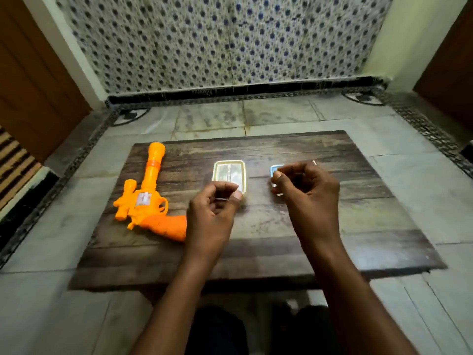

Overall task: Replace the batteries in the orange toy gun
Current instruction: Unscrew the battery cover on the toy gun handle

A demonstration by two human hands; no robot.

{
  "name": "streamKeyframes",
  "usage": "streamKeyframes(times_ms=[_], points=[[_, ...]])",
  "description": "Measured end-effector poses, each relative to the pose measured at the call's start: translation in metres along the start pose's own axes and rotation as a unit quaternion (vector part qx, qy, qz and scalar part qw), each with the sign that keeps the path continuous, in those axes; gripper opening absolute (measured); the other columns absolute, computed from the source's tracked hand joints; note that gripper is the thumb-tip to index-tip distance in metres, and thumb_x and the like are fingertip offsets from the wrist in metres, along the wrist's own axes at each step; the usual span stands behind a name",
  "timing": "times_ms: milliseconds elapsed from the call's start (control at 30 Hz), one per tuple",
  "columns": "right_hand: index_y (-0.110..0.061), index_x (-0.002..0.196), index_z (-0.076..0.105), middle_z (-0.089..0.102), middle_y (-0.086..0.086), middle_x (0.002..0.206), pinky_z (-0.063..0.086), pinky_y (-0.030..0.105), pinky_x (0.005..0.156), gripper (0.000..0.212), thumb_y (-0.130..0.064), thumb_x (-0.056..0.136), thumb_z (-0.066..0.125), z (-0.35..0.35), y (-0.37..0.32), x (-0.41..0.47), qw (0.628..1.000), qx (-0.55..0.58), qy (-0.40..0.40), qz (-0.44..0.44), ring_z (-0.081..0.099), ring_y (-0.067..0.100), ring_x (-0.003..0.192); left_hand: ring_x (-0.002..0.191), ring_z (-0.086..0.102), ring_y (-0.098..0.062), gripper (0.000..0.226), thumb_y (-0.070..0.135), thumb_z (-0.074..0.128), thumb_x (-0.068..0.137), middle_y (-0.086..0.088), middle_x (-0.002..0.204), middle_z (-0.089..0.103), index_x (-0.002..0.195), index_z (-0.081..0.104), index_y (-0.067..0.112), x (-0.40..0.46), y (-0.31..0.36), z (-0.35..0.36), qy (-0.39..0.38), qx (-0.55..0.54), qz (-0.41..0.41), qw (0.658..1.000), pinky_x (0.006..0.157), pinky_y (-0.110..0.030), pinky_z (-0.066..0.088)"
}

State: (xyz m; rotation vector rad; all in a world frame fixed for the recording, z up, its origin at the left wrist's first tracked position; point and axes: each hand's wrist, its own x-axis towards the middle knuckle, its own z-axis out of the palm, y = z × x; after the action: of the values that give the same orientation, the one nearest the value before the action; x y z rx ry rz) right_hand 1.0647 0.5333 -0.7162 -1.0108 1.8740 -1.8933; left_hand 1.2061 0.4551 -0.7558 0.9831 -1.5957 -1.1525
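Pale stone floor tiles (pixel 51 252) surround a low, dark wooden surface (pixel 256 239) at which a person sits, dark-clad knees (pixel 217 329) just visible at the bottom edge of the view. Both bare forearms reach forward over the near edge of the wood. The left hand (pixel 212 208) hovers with fingers curled inward, thumb and fingertips seeming to pinch something thin and pale that is too small and blurred to identify. The right hand (pixel 307 190) is raised slightly farther out, its fingers likewise curled and bunched at the tips; a thin, light sliver shows near it, but whether the hand holds it cannot be told. To the left of the left hand, the orange toy gun (pixel 148 196) lies flat on the wood, grip toward the person and just beside the left wrist, barrel pointing away. Beyond the left hand's fingertips sits a small cream tray (pixel 229 165), its contents unclear. A small blue container (pixel 275 169) is partly hidden behind the right hand. Past the far edge, the floor meets a dark patterned border (pixel 230 94) and a wall (pixel 230 39) papered in blue dots, with brown doors (pixel 33 85) at either side.
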Motion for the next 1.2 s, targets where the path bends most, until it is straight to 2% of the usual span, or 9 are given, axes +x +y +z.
streamKeyframes(times_ms=[133, 200, 300, 467, 567, 767, 967, 1100, 1200], points=[[-0.018, 0.084, 0.072, 0.075, 0.000, 0.078, 0.063, 0.045, 0.073, 0.007, -0.013, 0.088, 0.075, -0.039, -0.012, -0.028, 0.998, -0.066, -0.004, 0.013, 0.075, 0.015, 0.073, 0.082, 0.072, -0.003, 0.014, 0.014, 0.075, 0.090, 0.009, 0.090, 0.077, 0.103, 0.074, 0.019, -0.041, -0.010, -0.002, -0.077, 0.108, -0.024, 0.991, 0.085, -0.039, 0.061], [-0.022, 0.082, 0.072, 0.075, -0.001, 0.077, 0.063, 0.047, 0.075, 0.004, -0.022, 0.085, 0.075, -0.057, -0.010, -0.030, 0.995, -0.097, 0.005, 0.031, 0.075, 0.016, 0.075, 0.093, 0.072, -0.003, 0.022, 0.018, 0.074, 0.091, 0.010, 0.098, 0.077, 0.113, 0.073, 0.020, -0.052, -0.005, -0.003, -0.117, 0.164, -0.027, 0.979, 0.090, -0.031, 0.059], [-0.022, 0.080, 0.072, 0.074, -0.002, 0.074, 0.062, 0.047, 0.079, 0.007, -0.028, 0.079, 0.074, -0.071, 0.007, -0.017, 0.988, -0.142, 0.014, 0.056, 0.075, 0.017, 0.075, 0.120, 0.064, -0.011, 0.038, 0.026, 0.069, 0.095, 0.004, 0.127, 0.071, 0.133, 0.066, 0.022, -0.059, -0.005, 0.001, -0.189, 0.251, -0.019, 0.949, 0.102, -0.023, 0.046], [-0.013, 0.089, 0.075, 0.072, 0.003, 0.080, 0.048, 0.026, 0.076, 0.006, -0.015, 0.084, 0.074, -0.078, 0.047, 0.021, 0.965, -0.247, 0.015, 0.088, 0.070, 0.022, 0.083, 0.147, 0.040, -0.018, 0.059, 0.038, 0.066, 0.095, 0.000, 0.159, 0.044, 0.150, 0.049, 0.027, -0.052, -0.033, 0.009, -0.269, 0.360, -0.013, 0.893, 0.119, -0.035, 0.036], [-0.012, 0.095, 0.074, 0.074, 0.013, 0.092, 0.053, 0.031, 0.078, 0.016, -0.010, 0.080, 0.072, -0.073, 0.077, 0.058, 0.949, -0.296, 0.013, 0.107, 0.069, 0.029, 0.091, 0.155, 0.021, -0.015, 0.062, 0.047, 0.063, 0.096, 0.005, 0.168, 0.028, 0.153, 0.045, 0.031, -0.046, -0.052, 0.013, -0.280, 0.401, -0.003, 0.872, 0.125, -0.035, 0.022], [-0.013, 0.109, 0.063, 0.063, 0.020, 0.119, 0.051, 0.042, 0.093, 0.031, -0.024, 0.082, 0.075, -0.053, 0.132, 0.117, 0.905, -0.405, -0.006, 0.128, 0.057, 0.041, 0.116, 0.156, 0.020, -0.010, 0.058, 0.055, 0.061, 0.096, 0.014, 0.168, 0.027, 0.150, 0.048, 0.039, -0.045, -0.070, 0.008, -0.262, 0.379, 0.033, 0.887, 0.126, -0.036, 0.023], [0.001, 0.103, 0.063, 0.063, 0.031, 0.112, 0.051, 0.043, 0.086, 0.021, 0.000, 0.083, 0.056, -0.049, 0.145, 0.127, 0.879, -0.461, -0.001, 0.122, 0.059, 0.048, 0.110, 0.156, 0.020, -0.007, 0.058, 0.054, 0.062, 0.095, 0.017, 0.167, 0.026, 0.150, 0.049, 0.039, -0.047, -0.072, 0.009, -0.256, 0.367, 0.028, 0.894, 0.126, -0.039, 0.025], [0.004, 0.104, 0.064, 0.063, 0.033, 0.114, 0.053, 0.045, 0.087, 0.018, 0.003, 0.088, 0.055, -0.056, 0.136, 0.110, 0.874, -0.465, 0.011, 0.139, 0.061, 0.050, 0.109, 0.156, 0.019, -0.008, 0.059, 0.051, 0.062, 0.096, 0.015, 0.167, 0.026, 0.151, 0.048, 0.035, -0.047, -0.065, 0.009, -0.267, 0.375, 0.017, 0.888, 0.126, -0.038, 0.024], [0.006, 0.102, 0.065, 0.065, 0.034, 0.113, 0.051, 0.047, 0.088, 0.014, -0.004, 0.093, 0.059, -0.063, 0.122, 0.091, 0.883, -0.445, 0.028, 0.147, 0.061, 0.050, 0.108, 0.147, 0.039, -0.011, 0.055, 0.042, 0.067, 0.095, 0.009, 0.159, 0.043, 0.147, 0.054, 0.027, -0.047, -0.054, 0.007, -0.251, 0.350, -0.002, 0.903, 0.120, -0.033, 0.035]])
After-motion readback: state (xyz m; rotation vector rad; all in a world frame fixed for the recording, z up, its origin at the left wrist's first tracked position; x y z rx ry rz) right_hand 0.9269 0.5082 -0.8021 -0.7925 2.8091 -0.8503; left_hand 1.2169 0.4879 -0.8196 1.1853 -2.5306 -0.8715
